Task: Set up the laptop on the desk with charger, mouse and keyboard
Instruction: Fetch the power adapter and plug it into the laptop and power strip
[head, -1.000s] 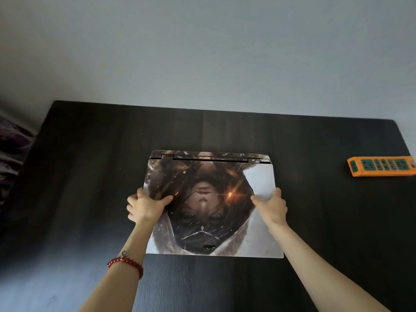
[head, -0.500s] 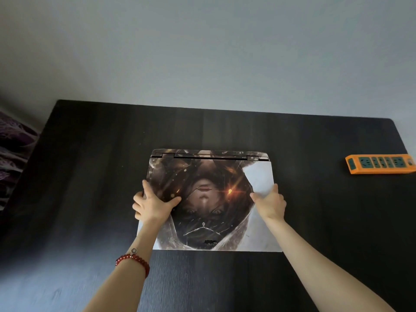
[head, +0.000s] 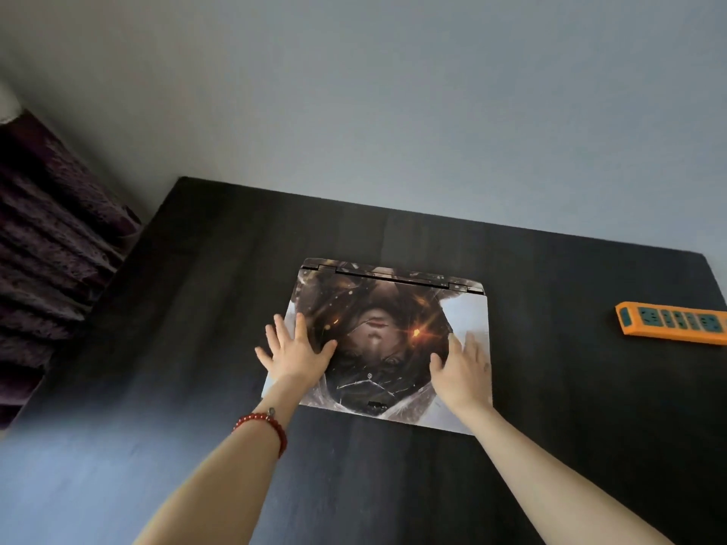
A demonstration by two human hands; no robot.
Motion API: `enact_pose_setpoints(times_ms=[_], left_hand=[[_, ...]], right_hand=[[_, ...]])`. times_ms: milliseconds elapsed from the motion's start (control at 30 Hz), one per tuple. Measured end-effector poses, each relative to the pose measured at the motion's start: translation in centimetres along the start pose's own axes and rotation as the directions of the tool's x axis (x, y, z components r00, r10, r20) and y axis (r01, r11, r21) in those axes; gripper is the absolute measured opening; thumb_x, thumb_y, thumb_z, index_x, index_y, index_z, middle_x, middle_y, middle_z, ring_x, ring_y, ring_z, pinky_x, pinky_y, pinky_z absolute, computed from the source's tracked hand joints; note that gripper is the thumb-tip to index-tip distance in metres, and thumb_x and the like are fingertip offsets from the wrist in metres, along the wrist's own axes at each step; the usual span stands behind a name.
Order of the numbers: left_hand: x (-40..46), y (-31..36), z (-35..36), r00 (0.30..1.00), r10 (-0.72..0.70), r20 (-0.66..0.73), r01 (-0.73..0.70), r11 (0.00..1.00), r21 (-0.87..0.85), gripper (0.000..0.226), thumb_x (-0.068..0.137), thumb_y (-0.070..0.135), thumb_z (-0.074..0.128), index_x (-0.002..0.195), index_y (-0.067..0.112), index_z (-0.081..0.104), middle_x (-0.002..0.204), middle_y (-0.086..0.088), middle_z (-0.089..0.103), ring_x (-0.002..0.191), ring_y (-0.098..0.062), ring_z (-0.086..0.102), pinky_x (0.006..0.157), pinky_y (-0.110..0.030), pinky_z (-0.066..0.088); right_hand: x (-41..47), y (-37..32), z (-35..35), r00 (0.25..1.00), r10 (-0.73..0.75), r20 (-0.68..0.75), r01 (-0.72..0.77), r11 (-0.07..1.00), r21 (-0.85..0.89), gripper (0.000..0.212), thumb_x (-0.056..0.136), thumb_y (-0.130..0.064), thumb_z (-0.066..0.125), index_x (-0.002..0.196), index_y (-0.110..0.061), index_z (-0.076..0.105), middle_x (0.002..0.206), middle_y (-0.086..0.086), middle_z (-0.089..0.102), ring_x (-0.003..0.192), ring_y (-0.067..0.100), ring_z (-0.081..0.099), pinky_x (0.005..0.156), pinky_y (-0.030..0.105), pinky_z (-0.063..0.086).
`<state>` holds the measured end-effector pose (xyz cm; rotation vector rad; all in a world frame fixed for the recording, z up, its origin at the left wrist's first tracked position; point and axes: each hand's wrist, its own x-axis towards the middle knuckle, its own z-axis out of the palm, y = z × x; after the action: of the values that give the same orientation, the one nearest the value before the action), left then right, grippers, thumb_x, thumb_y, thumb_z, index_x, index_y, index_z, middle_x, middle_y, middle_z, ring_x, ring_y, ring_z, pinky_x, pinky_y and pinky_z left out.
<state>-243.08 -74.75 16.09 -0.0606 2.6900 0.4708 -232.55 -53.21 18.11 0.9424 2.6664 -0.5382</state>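
Bench [head: 196,308]: dark, wide, running out well past my fingers on every side; plenty of room left and right of them for the peripherals.

Laptop [head: 387,340]: shut, lying flat mid-bench directly under both palms, hinge edge on the far side of my fingertips, front lip at my wrists.

Power strip [head: 672,322]: orange, well apart to the right of my right hand, at the bench's right edge. I judge the charger lead should run that way.

Left hand [head: 295,354]: fingers spread straight, flat on the lid's left part, gripping nothing. Right hand [head: 462,367]: fingers straight, flat on the lid's right part, gripping nothing.

Step in hand, as I read it: seating the laptop. Press evenly with both palms, square the hinge edge to the bench's back edge, then lift the lid from the front lip.

Charger, mouse, keyboard: none in sight.
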Motion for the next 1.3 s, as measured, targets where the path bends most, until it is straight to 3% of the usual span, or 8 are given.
enact_pose_setpoints(times_ms=[100,200,400,700,900,1100,1200,1300], left_hand=[[-4.7,-1.2,-0.8,0.989,0.000,-0.147,-0.027,0.983,-0.182,0.064,0.086,0.046,0.050,0.141,0.023,0.028,0.154,-0.010,0.018,0.141,-0.028,0.014,0.113,-0.053,0.008],[-11.5,-5.3,-1.3,0.956,-0.073,-0.285,-0.014,0.956,-0.293,0.047,0.088,0.036,0.051,0.131,0.016,0.046,0.141,-0.007,0.042,0.127,-0.026,0.042,0.110,-0.047,0.027],[-24.8,-14.4,0.2,0.820,-0.405,-0.404,0.162,0.842,-0.515,0.030,0.090,0.025,0.053,0.117,0.012,0.058,0.118,-0.008,0.058,0.108,-0.022,0.054,0.096,-0.035,0.041],[-43.7,-29.9,3.6,0.491,-0.824,-0.282,0.402,0.502,-0.766,0.026,0.091,0.016,0.048,0.113,0.009,0.060,0.112,-0.010,0.064,0.103,-0.023,0.059,0.089,-0.030,0.044],[-49.6,-41.8,5.4,0.333,-0.932,-0.146,0.392,0.277,-0.877,0.029,0.091,0.015,0.045,0.116,0.011,0.059,0.117,-0.007,0.061,0.108,-0.020,0.055,0.088,-0.026,0.038],[-50.4,-58.3,6.3,0.340,-0.938,-0.061,0.535,0.247,-0.808,0.028,0.090,0.021,0.049,0.117,0.016,0.053,0.125,-0.010,0.050,0.113,-0.024,0.051,0.086,-0.028,0.039],[-49.5,-64.8,6.1,0.311,-0.949,-0.057,0.720,0.274,-0.638,0.066,0.087,0.038,0.053,0.142,0.016,0.024,0.148,-0.011,0.025,0.135,-0.031,0.024,0.106,-0.046,0.030],[-46.9,-74.1,7.3,0.436,-0.883,-0.173,0.845,0.468,-0.258,0.102,0.076,0.057,0.060,0.146,0.023,-0.006,0.157,-0.009,0.000,0.142,-0.033,-0.001,0.111,-0.054,0.015]], right_hand=[[-3.2,-1.5,-0.2,0.978,-0.209,0.014,0.203,0.960,0.191,0.040,0.094,-0.028,0.046,0.131,-0.014,0.047,0.137,0.007,0.051,0.128,0.024,0.044,0.107,0.039,0.037],[-7.7,-3.6,0.5,0.911,-0.405,0.071,0.365,0.876,0.316,0.032,0.093,-0.021,0.047,0.124,-0.014,0.054,0.128,0.004,0.058,0.119,0.020,0.052,0.099,0.030,0.042],[-17.1,-6.4,4.4,0.702,-0.652,0.285,0.529,0.746,0.404,0.029,0.094,-0.016,0.043,0.119,-0.015,0.058,0.120,0.003,0.064,0.107,0.018,0.058,0.093,0.028,0.043],[-34.3,-12.9,14.2,0.260,-0.753,0.604,0.732,0.562,0.386,0.029,0.093,-0.020,0.044,0.118,-0.021,0.059,0.115,0.003,0.064,0.097,0.015,0.056,0.078,0.023,0.042],[-44.3,-20.4,22.8,0.095,-0.700,0.708,0.850,0.427,0.309,0.032,0.095,-0.022,0.040,0.123,-0.023,0.054,0.115,-0.001,0.061,0.096,0.015,0.057,0.078,0.028,0.047],[-53.6,-29.0,34.7,0.062,-0.638,0.768,0.883,0.394,0.256,0.035,0.097,-0.022,0.038,0.130,-0.019,0.047,0.121,0.002,0.060,0.094,0.012,0.055,0.078,0.024,0.044],[-55.6,-31.6,38.2,0.069,-0.662,0.747,0.885,0.386,0.260,0.036,0.097,-0.022,0.036,0.132,-0.020,0.045,0.119,0.005,0.062,0.095,0.016,0.057,0.080,0.029,0.045],[-56.6,-35.0,45.0,0.062,-0.703,0.709,0.902,0.343,0.261,0.037,0.096,-0.021,0.037,0.132,-0.021,0.044,0.118,0.000,0.061,0.099,0.015,0.057,0.083,0.029,0.046]])
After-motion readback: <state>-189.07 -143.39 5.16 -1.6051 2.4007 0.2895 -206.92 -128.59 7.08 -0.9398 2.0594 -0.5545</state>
